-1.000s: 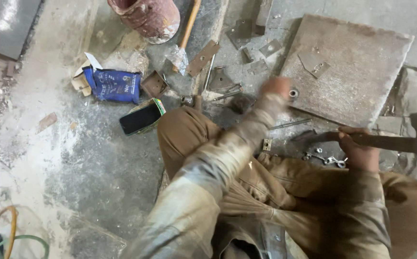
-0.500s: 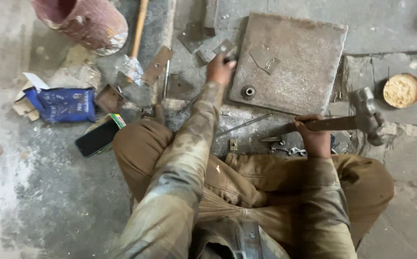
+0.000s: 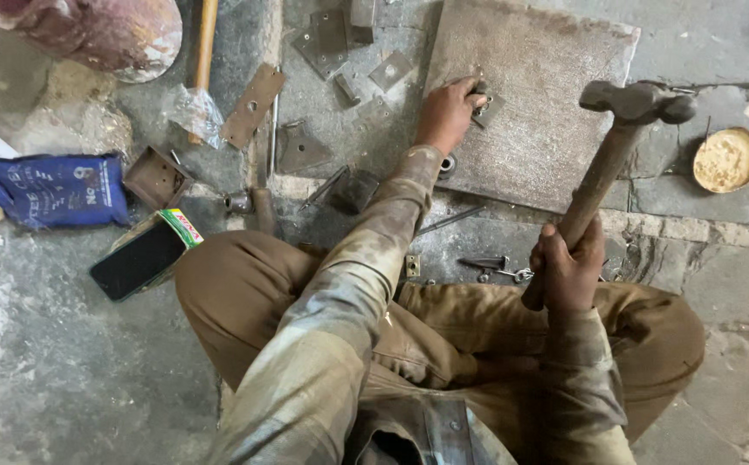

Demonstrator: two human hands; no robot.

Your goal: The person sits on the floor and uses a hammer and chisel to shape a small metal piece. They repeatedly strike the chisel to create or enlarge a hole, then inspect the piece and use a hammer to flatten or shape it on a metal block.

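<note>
The left hand (image 3: 447, 112) pinches a small metal piece (image 3: 484, 105) flat on the stone slab (image 3: 555, 129), right hand (image 3: 568, 267) clenched around the raised hammer (image 3: 624, 129); the strike must land squarely, clear of the fingers.

Left arm stretched forward, sleeve mottled; left hand (image 3: 448, 112) palm down, fingers curled, fingertips pinching. Right arm bent at elbow, forearm raised; right hand (image 3: 568, 269) fisted tight, thumb wrapped over, knuckles up. Legs crossed below
</note>
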